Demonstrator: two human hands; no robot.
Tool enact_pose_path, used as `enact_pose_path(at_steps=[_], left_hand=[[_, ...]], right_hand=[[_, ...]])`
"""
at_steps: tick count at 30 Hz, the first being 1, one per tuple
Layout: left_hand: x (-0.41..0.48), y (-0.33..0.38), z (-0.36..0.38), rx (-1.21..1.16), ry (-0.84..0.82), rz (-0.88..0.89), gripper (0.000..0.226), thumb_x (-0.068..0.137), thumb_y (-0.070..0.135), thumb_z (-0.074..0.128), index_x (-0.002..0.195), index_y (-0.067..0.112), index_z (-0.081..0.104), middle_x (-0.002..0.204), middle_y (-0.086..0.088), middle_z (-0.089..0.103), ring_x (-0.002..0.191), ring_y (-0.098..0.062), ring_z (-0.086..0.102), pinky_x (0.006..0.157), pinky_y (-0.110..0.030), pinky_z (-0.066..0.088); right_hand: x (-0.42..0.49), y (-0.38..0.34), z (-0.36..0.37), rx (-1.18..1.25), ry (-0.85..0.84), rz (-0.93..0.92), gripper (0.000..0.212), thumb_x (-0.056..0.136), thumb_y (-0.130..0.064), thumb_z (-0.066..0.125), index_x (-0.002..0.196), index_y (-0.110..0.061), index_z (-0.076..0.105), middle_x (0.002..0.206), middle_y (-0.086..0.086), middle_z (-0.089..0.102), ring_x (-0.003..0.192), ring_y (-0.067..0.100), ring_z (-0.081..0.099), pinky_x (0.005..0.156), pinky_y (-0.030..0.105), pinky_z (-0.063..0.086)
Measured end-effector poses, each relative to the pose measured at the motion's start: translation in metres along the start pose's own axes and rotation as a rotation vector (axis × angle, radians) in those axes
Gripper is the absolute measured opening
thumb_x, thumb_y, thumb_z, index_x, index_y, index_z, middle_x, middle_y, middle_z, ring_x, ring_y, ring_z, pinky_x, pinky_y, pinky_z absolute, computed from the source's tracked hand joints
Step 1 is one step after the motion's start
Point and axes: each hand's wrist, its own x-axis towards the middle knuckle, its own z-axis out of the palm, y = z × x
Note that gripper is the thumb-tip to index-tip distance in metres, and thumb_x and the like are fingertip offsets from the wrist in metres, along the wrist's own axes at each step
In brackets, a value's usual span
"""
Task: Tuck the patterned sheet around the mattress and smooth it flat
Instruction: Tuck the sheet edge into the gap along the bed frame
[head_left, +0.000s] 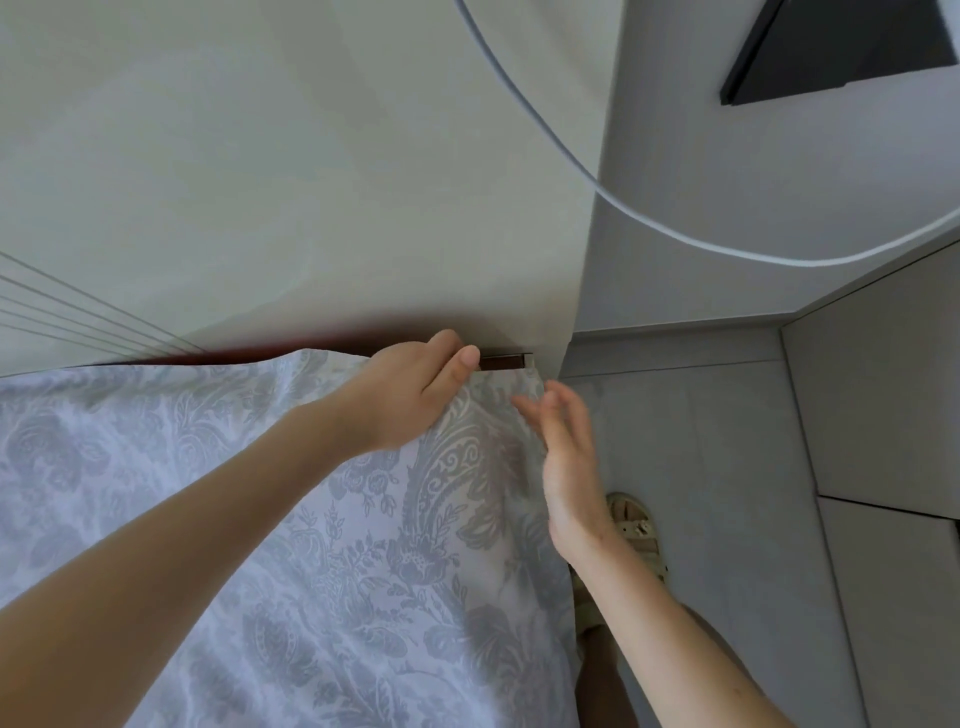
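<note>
We see the patterned sheet (322, 545), a soft pale cloth woven with grey leaf and paisley scrolls, lying mostly smooth over the bed right up to the dark wooden bed frame (501, 361), with faint ripples near its corner. Just beside that frame, the left hand (410, 395) grasps the sheet's top edge, its fingers curled over the fold and its thumb tip almost touching the wood. Below the frame, the right hand (566, 457) is released, its fingers straight and slightly spread, close to the sheet's draped side edge; we cannot tell whether it touches the cloth. Further below the frame, 1 foot in a beige strapped sandal (636, 530) stands on grey floor tiles (727, 467). Above it, a thin white cable (571, 156) curves across the matte wall (260, 156).
</note>
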Motion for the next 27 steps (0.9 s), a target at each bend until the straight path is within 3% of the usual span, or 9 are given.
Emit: enact_pose_path(at_steps=[3,6,9,12,18,20,22,25,27], left_hand=[[-0.02,-0.002,-0.011,-0.056,0.046,-0.02,0.072,0.08,0.066,0.006,0.091,0.01,0.049,0.082,-0.011,0.059,0.079,-0.023,0.055,0.077,-0.039,0.043],[-0.047,-0.002,-0.029,-0.161,0.093,-0.021,0.065,0.083,0.064,0.012,0.094,0.016,0.055,0.086,0.002,0.063,0.088,-0.017,0.059,0.085,-0.038,0.045],[-0.064,-0.002,-0.043,-0.267,0.112,-0.054,0.057,0.085,0.063,0.017,0.091,0.024,0.057,0.089,0.008,0.063,0.09,-0.011,0.059,0.084,-0.026,0.044],[-0.056,0.001,-0.041,-0.252,0.112,-0.072,0.056,0.084,0.065,0.015,0.09,0.027,0.056,0.088,0.01,0.063,0.09,-0.005,0.057,0.085,-0.021,0.042],[0.015,0.001,-0.001,-0.106,0.002,-0.121,0.062,0.094,0.054,0.012,0.099,0.008,0.054,0.094,-0.009,0.062,0.093,-0.024,0.056,0.092,-0.041,0.04],[0.034,0.0,0.012,-0.067,-0.034,-0.155,0.056,0.099,0.047,0.014,0.102,0.007,0.053,0.1,-0.011,0.062,0.098,-0.027,0.055,0.095,-0.043,0.039],[0.047,-0.001,0.022,-0.042,-0.064,-0.184,0.054,0.099,0.044,0.014,0.103,0.007,0.054,0.103,-0.012,0.061,0.101,-0.028,0.054,0.095,-0.041,0.038],[0.057,-0.002,0.029,-0.023,-0.062,-0.198,0.054,0.1,0.043,0.014,0.103,0.006,0.054,0.104,-0.013,0.062,0.101,-0.029,0.054,0.095,-0.04,0.038],[0.059,-0.004,0.031,-0.018,-0.05,-0.195,0.053,0.101,0.041,0.016,0.103,0.004,0.054,0.104,-0.014,0.062,0.102,-0.03,0.055,0.095,-0.041,0.038]], right_hand=[[0.001,0.018,-0.009,0.14,-0.06,-0.002,0.045,0.091,-0.056,0.041,0.131,-0.036,0.043,0.115,-0.026,0.063,0.121,0.002,0.05,0.112,0.043,0.03],[0.008,0.028,0.019,0.219,-0.376,0.367,0.061,0.09,-0.063,0.037,0.142,-0.03,0.037,0.135,-0.006,0.055,0.128,0.016,0.047,0.113,0.042,0.029],[0.012,0.024,0.044,0.082,-0.648,0.673,0.07,0.089,-0.069,0.029,0.112,-0.015,0.066,0.122,0.012,0.062,0.121,0.026,0.053,0.111,0.04,0.032],[0.024,0.022,0.037,0.075,-0.59,0.755,0.074,0.089,-0.069,0.027,0.084,-0.014,0.076,0.094,0.009,0.072,0.092,0.02,0.066,0.096,0.034,0.043],[0.058,0.035,-0.014,0.019,-0.19,0.461,0.065,0.096,-0.058,0.022,0.116,-0.011,0.061,0.111,0.009,0.065,0.096,0.019,0.06,0.09,0.032,0.044],[0.063,0.03,-0.033,-0.121,-0.062,0.259,0.061,0.098,-0.053,0.021,0.124,-0.012,0.057,0.122,0.01,0.062,0.107,0.017,0.057,0.101,0.032,0.036],[0.062,0.019,-0.045,-0.164,0.012,0.078,0.057,0.096,-0.055,0.027,0.126,-0.014,0.054,0.117,0.007,0.065,0.111,0.015,0.058,0.109,0.036,0.032],[0.041,0.004,-0.041,-0.159,-0.202,-0.039,0.089,0.067,-0.078,0.056,0.138,-0.031,0.034,0.123,-0.008,0.059,0.115,-0.001,0.054,0.096,0.013,0.041],[0.029,0.006,-0.021,-0.276,-0.412,-0.047,0.117,0.051,-0.07,0.076,0.146,-0.041,0.014,0.14,-0.015,0.042,0.127,-0.004,0.041,0.099,0.018,0.04]])
